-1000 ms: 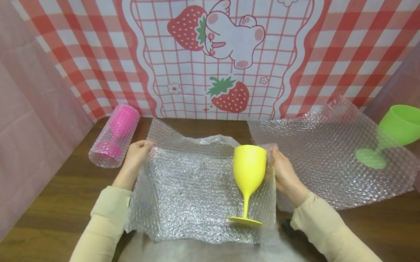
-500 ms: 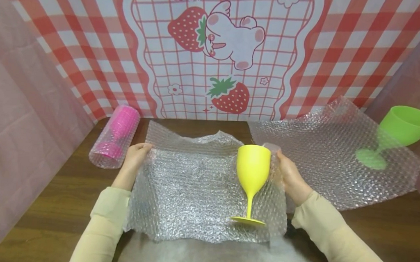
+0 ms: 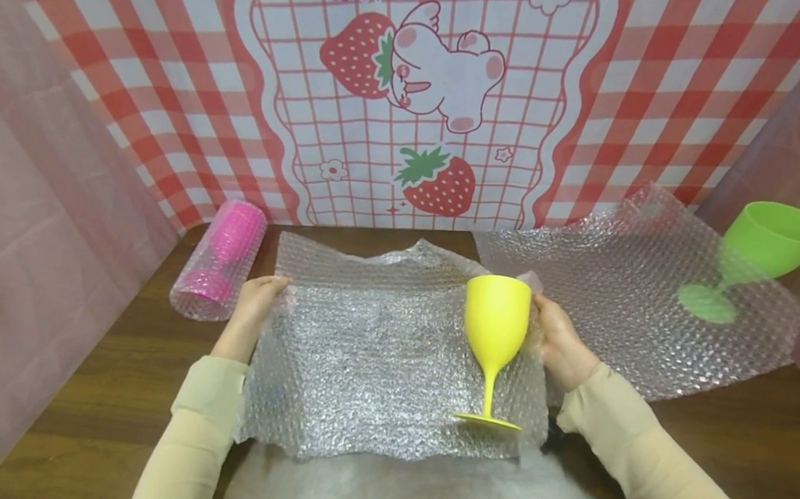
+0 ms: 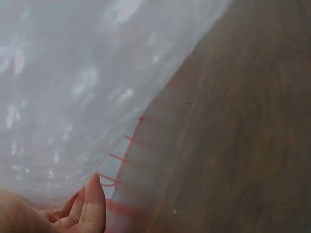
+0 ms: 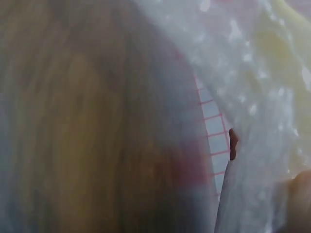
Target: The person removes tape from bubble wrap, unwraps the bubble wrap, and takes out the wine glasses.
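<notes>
A sheet of bubble wrap [image 3: 362, 372] is stretched between both hands in the middle of the head view. My left hand [image 3: 256, 301] pinches its left edge; in the left wrist view, thumb and fingers of that hand [image 4: 80, 208] meet at the sheet's border. My right hand [image 3: 562, 344] pinches the right edge, partly covered by the wrap in the right wrist view. On the sheet's right side lies a yellow goblet [image 3: 496, 320], bowl away from me and foot toward me, close beside the right fingers.
A pink goblet rolled in bubble wrap [image 3: 219, 259] lies at the left back. At the right back, another bubble wrap sheet [image 3: 620, 314] spreads over the dark wooden table [image 3: 93, 390], with a green goblet [image 3: 767, 239] tilted on it. A checkered cloth [image 3: 653, 81] hangs behind.
The yellow goblet has shifted a little to the right on the sheet. My right hand and the sheet's right edge have moved slightly right; the left hand has barely moved.
</notes>
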A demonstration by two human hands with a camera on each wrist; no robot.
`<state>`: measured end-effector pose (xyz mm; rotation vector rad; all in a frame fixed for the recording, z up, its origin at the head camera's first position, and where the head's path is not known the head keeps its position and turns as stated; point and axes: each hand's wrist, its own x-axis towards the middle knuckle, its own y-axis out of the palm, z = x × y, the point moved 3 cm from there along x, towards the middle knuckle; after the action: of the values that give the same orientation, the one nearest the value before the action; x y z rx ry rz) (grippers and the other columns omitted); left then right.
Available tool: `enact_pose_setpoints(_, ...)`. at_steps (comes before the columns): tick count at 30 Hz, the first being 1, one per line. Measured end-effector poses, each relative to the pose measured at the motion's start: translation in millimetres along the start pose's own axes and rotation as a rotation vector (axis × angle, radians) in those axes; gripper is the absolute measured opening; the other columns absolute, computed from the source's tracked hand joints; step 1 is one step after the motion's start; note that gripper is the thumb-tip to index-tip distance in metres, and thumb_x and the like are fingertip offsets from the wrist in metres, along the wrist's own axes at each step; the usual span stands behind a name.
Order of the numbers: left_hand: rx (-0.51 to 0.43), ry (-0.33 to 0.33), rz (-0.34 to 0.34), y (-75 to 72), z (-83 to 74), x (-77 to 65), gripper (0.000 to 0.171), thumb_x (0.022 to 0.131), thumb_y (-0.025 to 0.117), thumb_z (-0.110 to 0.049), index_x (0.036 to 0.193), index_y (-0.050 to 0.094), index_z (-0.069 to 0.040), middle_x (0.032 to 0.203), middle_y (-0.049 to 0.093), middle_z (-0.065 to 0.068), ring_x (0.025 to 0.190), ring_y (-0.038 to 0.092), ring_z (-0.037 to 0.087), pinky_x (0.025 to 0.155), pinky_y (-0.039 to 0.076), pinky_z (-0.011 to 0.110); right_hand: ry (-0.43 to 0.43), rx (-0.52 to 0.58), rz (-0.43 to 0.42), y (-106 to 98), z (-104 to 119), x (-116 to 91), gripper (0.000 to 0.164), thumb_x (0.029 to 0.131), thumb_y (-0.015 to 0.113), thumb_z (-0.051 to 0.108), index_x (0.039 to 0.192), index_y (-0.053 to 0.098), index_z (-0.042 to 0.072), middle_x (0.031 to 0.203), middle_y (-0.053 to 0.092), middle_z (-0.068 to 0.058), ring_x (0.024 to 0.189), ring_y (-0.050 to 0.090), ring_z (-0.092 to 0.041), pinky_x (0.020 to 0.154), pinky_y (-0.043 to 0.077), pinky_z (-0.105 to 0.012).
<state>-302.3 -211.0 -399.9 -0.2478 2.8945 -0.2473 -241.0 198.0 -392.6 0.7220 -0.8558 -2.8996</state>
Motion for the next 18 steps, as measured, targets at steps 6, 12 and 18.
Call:
enact_pose_setpoints(6,0.003,0.010,0.015,0.2,2.8,2.3,0.033,0.092,0.045,-0.011,0.114,0.048,0.014,0.070,0.053,-0.006,0.060,0.053,0.002,0.057,0.048,0.015,-0.087,-0.281,-0.072,-5,5,6,0.037,0.100,0.016,0.030,0.122,0.034,0.006,0.082,0.050,0.008,0.064,0.052,0.000,0.063,0.048,-0.013)
enact_pose_setpoints(12,-0.036,0.021,0.039,2.5,4.4,4.0,0.034,0.092,0.045,-0.010,0.115,0.046,0.015,0.069,0.053,-0.007,0.060,0.054,0.002,0.058,0.049,0.015,-0.236,-0.778,-0.199,-7,14,12,0.045,0.098,0.025,0.017,0.137,0.025,-0.006,0.126,0.044,-0.024,0.112,0.048,-0.028,0.096,0.043,-0.037)
enact_pose_setpoints(18,-0.046,0.027,0.040,3.2,4.9,4.8,0.035,0.093,0.045,-0.010,0.118,0.045,0.015,0.071,0.053,-0.006,0.060,0.054,0.002,0.059,0.050,0.016,-0.371,-0.890,-0.248,-4,20,16,0.046,0.091,0.040,0.008,0.136,0.035,0.003,0.134,0.036,-0.023,0.092,0.047,-0.020,0.064,0.043,-0.021)
